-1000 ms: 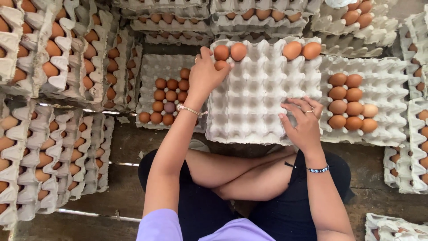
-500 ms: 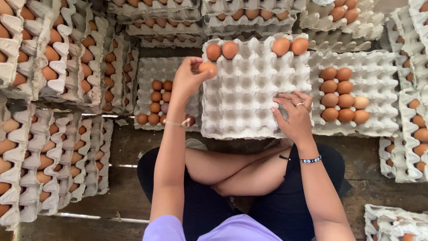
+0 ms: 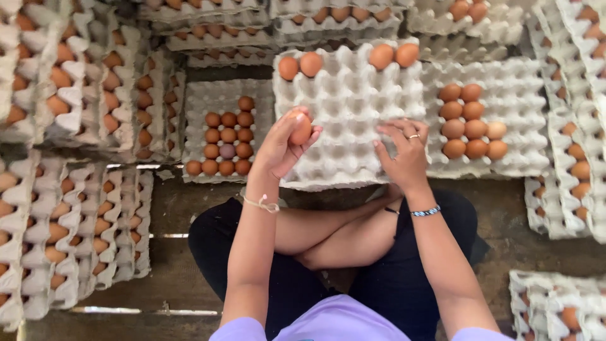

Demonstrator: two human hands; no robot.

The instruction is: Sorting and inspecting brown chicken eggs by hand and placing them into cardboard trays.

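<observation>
My left hand (image 3: 283, 146) holds a brown egg (image 3: 301, 129) lifted above the near left part of a grey pulp egg tray (image 3: 348, 107) that rests in front of my crossed legs. Two pairs of brown eggs (image 3: 300, 65) sit in that tray's far row; the other cups are bare. My right hand (image 3: 404, 155), fingers spread and a ring on one, presses flat on the tray's near right edge. A thread band is on my left wrist, a beaded bracelet on my right.
A tray with several brown eggs and one pale egg (image 3: 226, 144) lies left of the centre tray. Another tray with several eggs (image 3: 470, 121) lies to its right. Stacks of filled trays (image 3: 57, 126) line the left, far and right sides on a wooden floor.
My left hand took an egg from the left tray and lifted it toward me over the centre tray. The right hand slid slightly left along the tray's edge.
</observation>
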